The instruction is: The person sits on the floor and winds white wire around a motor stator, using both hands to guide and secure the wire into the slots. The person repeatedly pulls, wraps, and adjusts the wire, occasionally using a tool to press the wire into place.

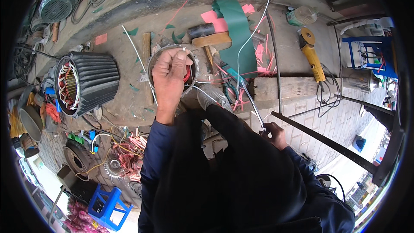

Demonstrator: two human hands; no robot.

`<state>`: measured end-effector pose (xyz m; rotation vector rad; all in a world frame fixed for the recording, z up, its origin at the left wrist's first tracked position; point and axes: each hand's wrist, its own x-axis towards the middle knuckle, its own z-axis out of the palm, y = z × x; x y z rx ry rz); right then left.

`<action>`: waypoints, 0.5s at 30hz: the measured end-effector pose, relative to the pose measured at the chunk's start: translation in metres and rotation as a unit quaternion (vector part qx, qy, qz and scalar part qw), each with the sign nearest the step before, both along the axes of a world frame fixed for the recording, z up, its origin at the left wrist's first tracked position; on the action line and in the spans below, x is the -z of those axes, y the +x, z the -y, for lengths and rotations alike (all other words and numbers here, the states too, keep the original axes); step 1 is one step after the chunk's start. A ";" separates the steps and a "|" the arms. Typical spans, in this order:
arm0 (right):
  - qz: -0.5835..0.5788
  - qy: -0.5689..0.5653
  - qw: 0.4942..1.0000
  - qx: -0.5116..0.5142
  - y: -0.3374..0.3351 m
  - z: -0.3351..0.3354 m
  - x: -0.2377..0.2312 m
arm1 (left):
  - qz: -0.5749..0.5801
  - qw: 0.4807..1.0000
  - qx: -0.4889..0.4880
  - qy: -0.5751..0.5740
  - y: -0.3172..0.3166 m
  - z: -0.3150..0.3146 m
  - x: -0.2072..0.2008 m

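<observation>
My left hand (170, 71) is closed in a pinch above a round motor housing (154, 56). A small white tip (184, 49) shows at its fingertips; what it belongs to is unclear. Partly covered by that hand, red wire (187, 75) shows inside the housing. Lower right, my right hand (274, 135) is closed round the near end of a long thin pale strip (255, 108). The strip slants up toward a teal-handled tool (232, 72). A thin white cord (251, 34) hangs down from the top edge to the same spot.
A finned motor body (95, 83) with bound windings lies at left. Green sheet (237, 34), pink scraps (215, 20), a mallet (202, 31) and a wood block (284, 89) lie beyond my hands. A yellow angle grinder (313, 58) and metal bars (323, 141) are at right.
</observation>
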<state>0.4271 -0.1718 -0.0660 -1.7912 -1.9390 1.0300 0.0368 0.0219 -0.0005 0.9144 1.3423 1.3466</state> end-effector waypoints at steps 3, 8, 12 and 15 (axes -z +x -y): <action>0.041 -0.022 0.999 0.019 -0.014 -0.002 0.018 | -0.069 0.995 0.067 0.018 0.002 0.002 0.001; 0.065 0.106 0.990 -0.069 -0.052 -0.043 0.039 | -0.297 0.929 0.199 0.099 0.011 0.008 0.010; 0.091 -0.078 0.988 0.096 -0.082 -0.076 0.076 | -0.351 0.861 0.315 0.192 0.028 0.013 0.019; 0.078 -0.105 0.991 0.033 -0.082 -0.079 0.088 | -0.436 0.807 0.351 0.189 0.045 0.022 0.021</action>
